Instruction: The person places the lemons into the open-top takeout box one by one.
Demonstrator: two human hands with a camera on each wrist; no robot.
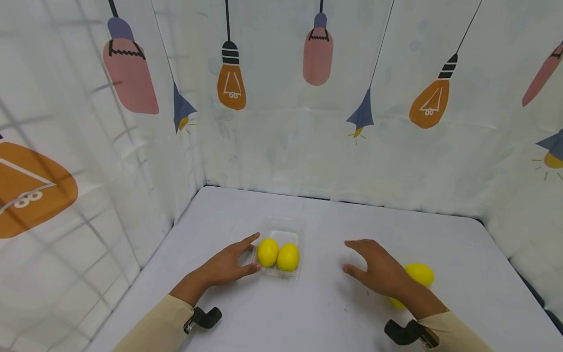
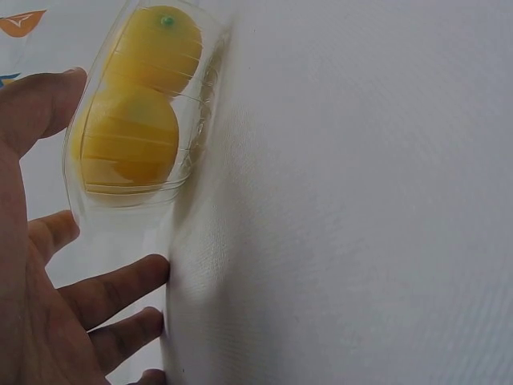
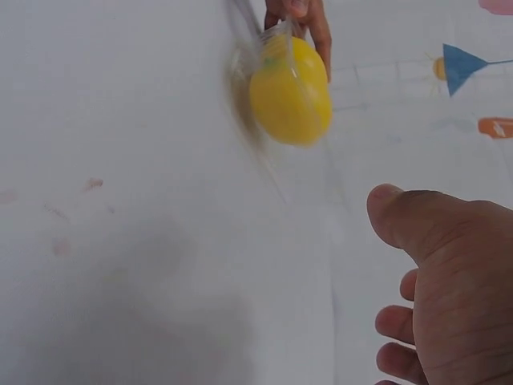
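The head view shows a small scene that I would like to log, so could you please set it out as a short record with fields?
Container: clear plastic tray on a white table
In tray: two yellow fruits, side by side
Outside tray: more yellow fruit by the right wrist, partly hidden
Left hand: at the tray's left side, fingers spread
Right hand: held apart from the tray, empty
Backdrop: white sheet printed with lamps and bulbs

Flat white worktop (image 1: 308,313); white sheet (image 1: 286,151) behind and along sides, printed with orange light bulbs (image 1: 231,90), pink rounded lamps (image 1: 318,58), blue conical lamps (image 1: 362,111).
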